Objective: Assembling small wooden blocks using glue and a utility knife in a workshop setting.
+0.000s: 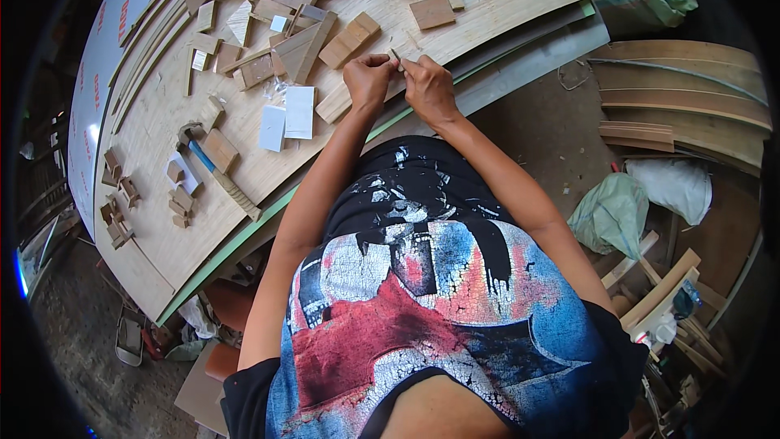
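Note:
Both my hands meet close to the table's near edge, fingers pinched together. Between the fingertips of my left hand [368, 81] and my right hand [429, 91] a small slim piece [396, 55] pokes up; its kind is too small to make out. Just beyond my left hand lie joined wooden blocks [349, 41], and a pale wood strip [333, 104] rests beside my left wrist. Further left are two white rectangular pieces [300, 112]. A claw hammer [213, 164] with a blue neck and worn handle lies on the plywood tabletop [268, 183].
Many wood offcuts [252, 69] and long thin strips [150, 57] cover the table's far left. Small assembled wooden pieces [114, 219] stand near its left end. Curved wood panels [682, 73] and sacks [613, 215] are on the right, off the table.

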The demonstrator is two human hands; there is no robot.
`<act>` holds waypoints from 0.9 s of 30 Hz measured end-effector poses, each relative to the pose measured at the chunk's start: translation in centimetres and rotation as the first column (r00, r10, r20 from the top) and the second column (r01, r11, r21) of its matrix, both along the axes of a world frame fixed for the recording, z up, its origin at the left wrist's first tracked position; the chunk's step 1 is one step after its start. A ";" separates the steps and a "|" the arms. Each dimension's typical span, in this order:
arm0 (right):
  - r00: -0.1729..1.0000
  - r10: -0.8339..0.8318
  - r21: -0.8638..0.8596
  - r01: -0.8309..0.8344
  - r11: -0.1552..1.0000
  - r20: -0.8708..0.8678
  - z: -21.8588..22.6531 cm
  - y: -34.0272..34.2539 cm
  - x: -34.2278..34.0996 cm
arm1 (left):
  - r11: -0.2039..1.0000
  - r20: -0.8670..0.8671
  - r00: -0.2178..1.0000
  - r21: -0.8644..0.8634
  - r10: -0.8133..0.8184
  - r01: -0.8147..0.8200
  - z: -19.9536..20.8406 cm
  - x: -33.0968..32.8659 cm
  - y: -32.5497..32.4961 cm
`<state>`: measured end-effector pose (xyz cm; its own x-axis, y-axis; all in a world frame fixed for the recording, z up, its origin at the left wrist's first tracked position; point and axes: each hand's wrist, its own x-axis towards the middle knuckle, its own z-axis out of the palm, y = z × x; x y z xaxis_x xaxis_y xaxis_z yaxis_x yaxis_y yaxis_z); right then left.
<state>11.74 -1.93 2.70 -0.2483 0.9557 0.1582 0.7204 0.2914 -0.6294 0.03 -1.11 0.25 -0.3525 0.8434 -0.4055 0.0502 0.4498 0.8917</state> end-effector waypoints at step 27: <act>1.000 -0.001 -0.001 0.001 1.000 -0.023 -0.2 0.0 0.3 | 1.000 -0.017 1.000 0.004 0.007 -0.007 -0.7 0.0 0.1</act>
<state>12.07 -1.97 2.51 -0.2440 0.9560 0.1631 0.7058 0.2904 -0.6462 0.01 -1.04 -0.45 -0.3654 0.8422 -0.3964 0.0620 0.4469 0.8924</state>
